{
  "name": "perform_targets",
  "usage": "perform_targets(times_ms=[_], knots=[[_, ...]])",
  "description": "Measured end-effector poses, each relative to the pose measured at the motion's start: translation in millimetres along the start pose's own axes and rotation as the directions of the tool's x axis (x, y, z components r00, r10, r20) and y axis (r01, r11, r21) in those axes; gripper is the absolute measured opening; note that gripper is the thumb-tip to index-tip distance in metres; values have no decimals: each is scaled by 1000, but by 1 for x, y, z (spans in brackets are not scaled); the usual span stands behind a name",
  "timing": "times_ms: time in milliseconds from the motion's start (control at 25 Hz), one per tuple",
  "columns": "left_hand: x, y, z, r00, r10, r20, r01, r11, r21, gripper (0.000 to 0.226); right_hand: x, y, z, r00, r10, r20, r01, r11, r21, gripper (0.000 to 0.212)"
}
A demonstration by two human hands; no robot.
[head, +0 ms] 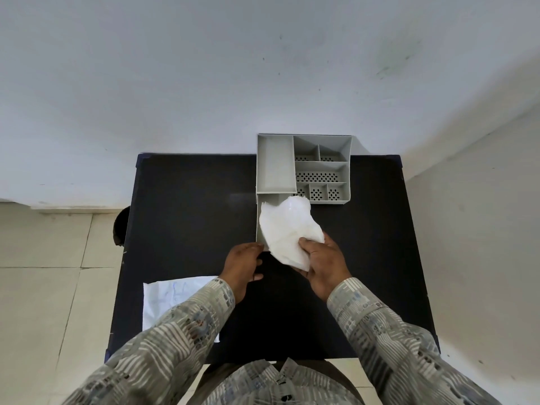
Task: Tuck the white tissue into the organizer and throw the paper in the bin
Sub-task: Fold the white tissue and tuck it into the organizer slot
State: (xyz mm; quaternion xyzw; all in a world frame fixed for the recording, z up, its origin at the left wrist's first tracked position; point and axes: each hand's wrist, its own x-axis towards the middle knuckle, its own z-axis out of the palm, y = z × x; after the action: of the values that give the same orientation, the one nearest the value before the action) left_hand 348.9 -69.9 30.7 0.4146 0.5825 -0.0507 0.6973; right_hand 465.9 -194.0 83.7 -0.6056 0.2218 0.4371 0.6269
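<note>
A grey plastic organizer [321,165] with several compartments stands at the far edge of the black table. A drawer-like tray of it [258,226] sticks out toward me. The white tissue [287,229] is bunched over that tray, and my right hand [324,266] grips its near end. My left hand [242,267] rests at the tray's near left corner, fingertips touching it. A sheet of white paper [172,302] with faint blue marks lies flat at the table's near left, partly under my left sleeve. No bin is clearly visible.
The black table [190,214] stands against a white wall. A dark round object [119,226] sits on the floor beside the table's left edge. Pale floor tiles lie on both sides.
</note>
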Motion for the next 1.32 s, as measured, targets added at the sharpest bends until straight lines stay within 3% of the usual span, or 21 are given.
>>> perform_targets(times_ms=[160, 320, 400, 480, 520, 560, 640, 720, 800, 1000, 1160, 1320], knots=[[-1, -1, -2, 1000, -4, 14, 4, 1000, 19, 31, 4, -1, 3, 1000, 6, -1, -6, 1000, 21, 37], [-13, 3, -1, 979, 133, -157, -135, 991, -3, 38, 5, 0, 2, 1000, 30, 5, -30, 999, 24, 41], [-24, 15, -1, 988, 144, -54, -150, 981, -122, 38, 5, 3, 4, 999, 23, 25, -24, 1000, 10, 37], [-29, 21, 0, 978, 208, 19, -207, 976, -62, 18, 4, 6, 7, 999, -11, 46, 15, 995, -101, 29], [-27, 22, 0, 967, 254, -6, -254, 967, 20, 11, 6, 7, 7, 997, -65, 46, 75, 961, -267, 25], [-24, 22, 0, 952, 301, -49, -294, 949, 117, 15, 7, 6, 6, 988, -142, 60, 154, 863, -482, 25], [-16, 22, -1, 920, 371, -125, -325, 902, 284, 27, 12, 3, 0, 947, -286, 144, 283, 541, -792, 33], [-9, 25, -2, 879, 453, -150, -361, 836, 414, 37, 17, -1, -6, 909, -363, 205, 315, 274, -909, 32], [-6, 30, 1, 836, 535, -119, -396, 739, 545, 39, 23, -5, -9, 884, -407, 230, 295, 104, -950, 32], [7, 41, 15, 732, 681, -27, -436, 498, 750, 16, 50, -10, -2, 830, -481, 283, 320, -5, -947, 26], [27, 45, 18, 735, 672, 88, -402, 328, 855, 21, 66, -9, 6, 795, -515, 320, 287, -146, -947, 23], [36, 42, 23, 702, 648, 296, -313, -93, 945, 13, 70, -5, 9, 787, -513, 342, 249, -243, -937, 25]])
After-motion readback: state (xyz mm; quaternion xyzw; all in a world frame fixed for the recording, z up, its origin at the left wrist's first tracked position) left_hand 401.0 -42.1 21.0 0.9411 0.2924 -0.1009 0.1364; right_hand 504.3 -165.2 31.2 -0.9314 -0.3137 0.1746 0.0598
